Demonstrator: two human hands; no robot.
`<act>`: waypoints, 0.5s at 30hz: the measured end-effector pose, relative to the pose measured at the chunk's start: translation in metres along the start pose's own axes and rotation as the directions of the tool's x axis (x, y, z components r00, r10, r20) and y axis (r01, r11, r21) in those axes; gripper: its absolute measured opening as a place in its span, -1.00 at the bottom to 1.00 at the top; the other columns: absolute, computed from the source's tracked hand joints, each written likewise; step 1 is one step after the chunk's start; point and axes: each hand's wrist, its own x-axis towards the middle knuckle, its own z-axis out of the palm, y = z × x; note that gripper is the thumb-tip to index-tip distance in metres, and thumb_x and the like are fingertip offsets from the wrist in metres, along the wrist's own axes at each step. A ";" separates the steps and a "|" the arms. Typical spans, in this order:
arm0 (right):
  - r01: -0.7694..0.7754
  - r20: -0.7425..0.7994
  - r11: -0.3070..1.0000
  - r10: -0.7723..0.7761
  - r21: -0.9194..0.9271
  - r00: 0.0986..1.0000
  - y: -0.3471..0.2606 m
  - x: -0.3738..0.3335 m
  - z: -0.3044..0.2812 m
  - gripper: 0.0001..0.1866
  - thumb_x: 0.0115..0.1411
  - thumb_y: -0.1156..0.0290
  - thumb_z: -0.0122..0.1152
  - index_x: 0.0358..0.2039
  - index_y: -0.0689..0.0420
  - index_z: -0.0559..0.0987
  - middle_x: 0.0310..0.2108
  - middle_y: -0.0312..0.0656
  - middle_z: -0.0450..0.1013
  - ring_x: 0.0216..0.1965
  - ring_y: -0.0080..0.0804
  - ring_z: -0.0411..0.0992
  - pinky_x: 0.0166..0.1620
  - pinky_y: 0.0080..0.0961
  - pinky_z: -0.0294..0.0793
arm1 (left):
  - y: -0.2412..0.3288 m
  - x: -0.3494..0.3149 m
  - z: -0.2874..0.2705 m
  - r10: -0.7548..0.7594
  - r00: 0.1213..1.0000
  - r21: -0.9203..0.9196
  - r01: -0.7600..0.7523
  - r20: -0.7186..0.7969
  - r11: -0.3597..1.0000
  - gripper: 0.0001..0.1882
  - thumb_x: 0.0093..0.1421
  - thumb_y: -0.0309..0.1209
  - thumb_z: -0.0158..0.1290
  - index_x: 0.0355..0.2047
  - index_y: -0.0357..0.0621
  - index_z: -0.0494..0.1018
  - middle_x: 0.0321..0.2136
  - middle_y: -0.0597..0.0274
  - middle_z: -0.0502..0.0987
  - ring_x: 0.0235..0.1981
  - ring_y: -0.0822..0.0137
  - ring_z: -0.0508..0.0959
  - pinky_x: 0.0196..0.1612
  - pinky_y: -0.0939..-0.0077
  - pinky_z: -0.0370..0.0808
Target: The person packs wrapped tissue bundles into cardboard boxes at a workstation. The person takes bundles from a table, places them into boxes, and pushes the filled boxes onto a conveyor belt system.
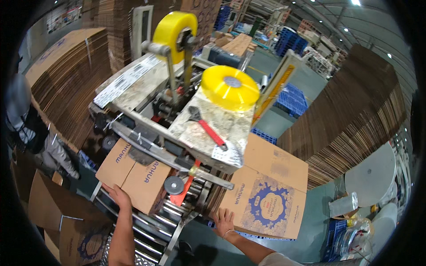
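A brown cardboard box (144, 184) with blue print sits on the rollers, partly under the box-taping machine (133, 104), its top flaps folded down. Against its near left edge rests my left hand (119, 197), fingers stretched out. To the right of the machine lies a stack of flattened cardboard boxes (266, 177), the upper one printed with a blue ornament. My right hand (224, 221) lies spread on that stack's near left edge, not closed round anything. An adjustable wrench (207, 128) with a red handle lies on the machine's top.
Yellow tape rolls sit on the machine, one upright (171, 35), one flat (230, 86). A roller conveyor (146, 230) runs toward me. An opened box (66, 221) stands at lower left. Tall flattened-carton stacks rise left (71, 71) and right (350, 106). A person (35, 128) stands far left.
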 end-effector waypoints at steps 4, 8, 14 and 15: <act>0.108 -0.095 0.979 -0.126 -0.171 0.987 0.041 0.004 0.035 -0.43 -0.14 0.21 0.19 -0.03 -0.16 0.34 0.05 -0.06 0.12 0.11 0.05 0.00 0.02 0.35 -0.14 | 0.041 -0.009 0.019 -0.365 0.896 -0.093 0.398 0.254 0.913 -0.37 0.18 -0.30 -0.23 0.19 -0.14 -0.22 0.02 -0.04 0.18 -0.09 0.18 0.32 -0.18 0.28 0.31; 0.310 -0.130 0.946 -0.320 -0.095 0.938 0.044 0.007 0.015 -0.52 -0.08 0.30 0.08 -0.06 -0.20 0.37 -0.01 -0.06 0.18 0.09 0.03 0.05 0.01 0.34 -0.09 | -0.018 -0.054 -0.025 -0.154 0.789 -0.100 0.263 0.594 0.960 -0.60 0.19 -0.04 -0.19 -0.28 -0.15 0.24 -0.67 0.34 0.34 -0.68 0.48 0.36 -0.69 0.61 0.25; -0.237 -0.033 0.959 0.235 -0.155 0.971 0.105 -0.024 -0.084 -0.67 -0.19 0.31 0.16 -0.34 0.12 0.46 -0.33 -0.08 0.41 -0.21 -0.13 0.35 -0.04 0.00 0.14 | -0.164 -0.198 -0.175 -0.348 0.275 0.394 -0.131 0.896 0.910 -0.65 0.09 -0.23 -0.01 -0.21 -0.22 0.36 -0.40 0.05 0.46 -0.38 0.17 0.45 -0.31 0.32 0.41; -0.311 -0.348 0.915 0.213 -0.257 0.913 0.110 -0.040 -0.121 -0.70 -0.28 0.34 0.22 -0.43 0.09 0.48 -0.44 -0.08 0.43 -0.28 -0.11 0.37 -0.08 -0.10 0.19 | -0.155 -0.210 -0.217 -0.156 0.205 0.247 -0.567 0.966 0.786 -0.64 0.12 -0.21 -0.06 -0.17 -0.18 0.38 -0.40 -0.02 0.47 -0.38 0.06 0.45 -0.36 0.26 0.41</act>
